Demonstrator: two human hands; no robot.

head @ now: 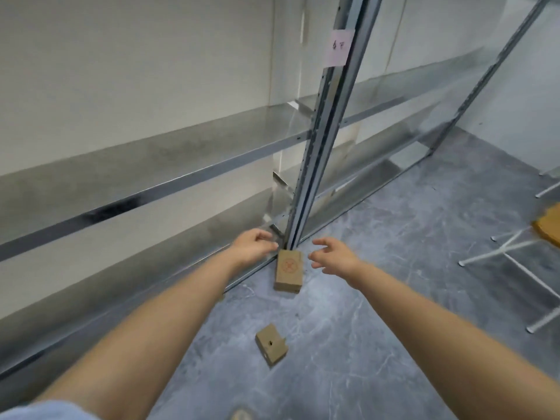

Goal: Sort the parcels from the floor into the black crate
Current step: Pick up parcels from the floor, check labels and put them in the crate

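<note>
two bare arms are stretched forward and down over a grey marbled floor (378, 298). between the hands a brown cardboard parcel (289, 271) with a red round stamp on its top lies flat on the floor, its far end right at the foot of a metal shelf post (321, 147). the left hand (254, 247) is just beside the parcel's far left corner, its fingers loosely curled and holding nothing; the fingertips are so close to the corner that i cannot tell whether they touch it. the right hand (336, 257) is near the parcel's right side but apart from it, fingers spread wide and slightly bent, holding nothing. a second, smaller parcel (271, 344) lies nearer the camera on the floor, turned at an angle, well apart from both hands, between the two forearms. the post belongs to a low metal shelf rack (151, 165) that runs along a pale wall, and a pinkish paper label (341, 47) with handwriting too blurred to read is stuck high on the post. at the right edge stand the white wire legs of a rack (515, 253), with a piece of brown cardboard (550, 228) above them. a pale blue sleeve (39, 410) shows at the lower left corner.
</note>
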